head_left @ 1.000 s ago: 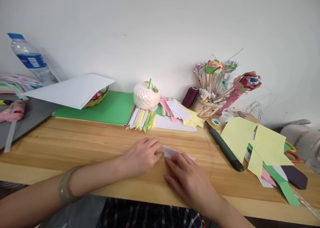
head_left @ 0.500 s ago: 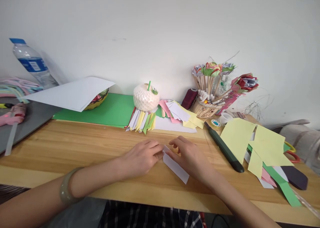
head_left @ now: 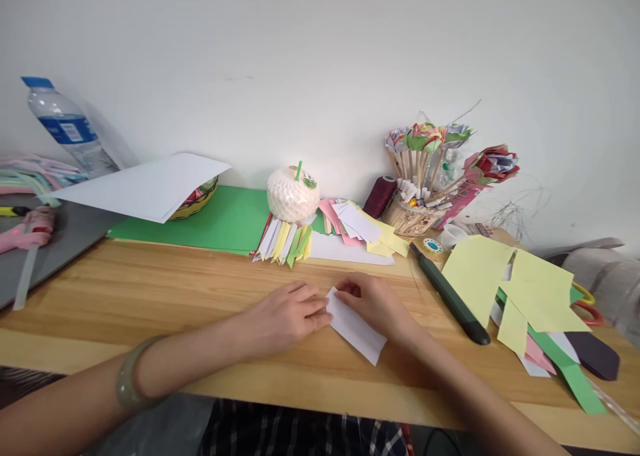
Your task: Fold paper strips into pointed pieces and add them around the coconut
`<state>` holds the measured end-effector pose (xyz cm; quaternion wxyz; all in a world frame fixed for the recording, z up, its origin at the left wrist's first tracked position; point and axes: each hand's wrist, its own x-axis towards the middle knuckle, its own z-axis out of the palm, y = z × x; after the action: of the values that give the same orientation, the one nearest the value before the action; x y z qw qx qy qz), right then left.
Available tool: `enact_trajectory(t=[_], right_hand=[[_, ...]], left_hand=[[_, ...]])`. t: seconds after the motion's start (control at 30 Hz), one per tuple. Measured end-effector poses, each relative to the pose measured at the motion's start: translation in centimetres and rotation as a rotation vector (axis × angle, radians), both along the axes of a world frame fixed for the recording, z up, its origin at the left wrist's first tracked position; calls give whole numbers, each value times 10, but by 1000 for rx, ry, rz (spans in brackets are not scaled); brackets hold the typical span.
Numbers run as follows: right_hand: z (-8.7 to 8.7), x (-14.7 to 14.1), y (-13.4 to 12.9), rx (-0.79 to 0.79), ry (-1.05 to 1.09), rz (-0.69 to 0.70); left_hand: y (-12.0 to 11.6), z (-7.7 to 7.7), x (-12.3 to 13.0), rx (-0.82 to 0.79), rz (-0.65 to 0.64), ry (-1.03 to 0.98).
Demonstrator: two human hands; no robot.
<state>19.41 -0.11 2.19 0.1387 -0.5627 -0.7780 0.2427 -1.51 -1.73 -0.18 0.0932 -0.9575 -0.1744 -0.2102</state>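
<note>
A small white paper strip [head_left: 356,329] lies slantwise on the wooden table between my two hands. My right hand [head_left: 373,303] is closed at its upper right side, thumb on top of the paper and the other fingers curled behind. From the left, my left hand [head_left: 293,313] grips the upper left edge of the strip with its thumb and fingertips. Whether a crease runs along the strip is hard to make out. Just beyond my hands lies a bundle of folded white, yellow and green paper strips [head_left: 283,241].
Behind stand a foam-netted round object [head_left: 293,195] and a pot [head_left: 413,215] with paper flowers. A dark green cutter-like tool [head_left: 453,296] and yellow paper pieces [head_left: 543,289] lie right. Green sheets [head_left: 235,219], a water bottle [head_left: 67,126] and a pink glue gun [head_left: 33,233] are left.
The strip shows wider between my hands. My right fingers have curled in and closed on its top end, while my left hand has shifted slightly right along its edge.
</note>
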Motion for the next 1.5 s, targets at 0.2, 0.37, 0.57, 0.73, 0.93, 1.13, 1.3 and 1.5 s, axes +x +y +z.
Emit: enact_trajectory(t=[0.2,0.37,0.57,0.73,0.93,1.13,1.3,1.5], right_hand=[[-5,1,-11,146,-29,33],[-15,4,-18,348,-85,134],[-19,7,-25,555,-177,318],[-13,8,-29,617,-249,410],[-6,8,-29,594,-323,485],[-4,9,-26,562,-328,536],[2,13,-27,514,-302,576],[-1,20,-31,485,-239,558]], left_hand=[[6,1,-4,12,17,-20],[5,2,-1,39,25,-18],[1,5,-1,67,24,28],[2,3,-1,60,38,53],[4,-5,-4,55,32,69],[7,-7,-6,-11,27,85],[8,-6,-7,-22,22,94],[8,-7,-6,-15,14,90]])
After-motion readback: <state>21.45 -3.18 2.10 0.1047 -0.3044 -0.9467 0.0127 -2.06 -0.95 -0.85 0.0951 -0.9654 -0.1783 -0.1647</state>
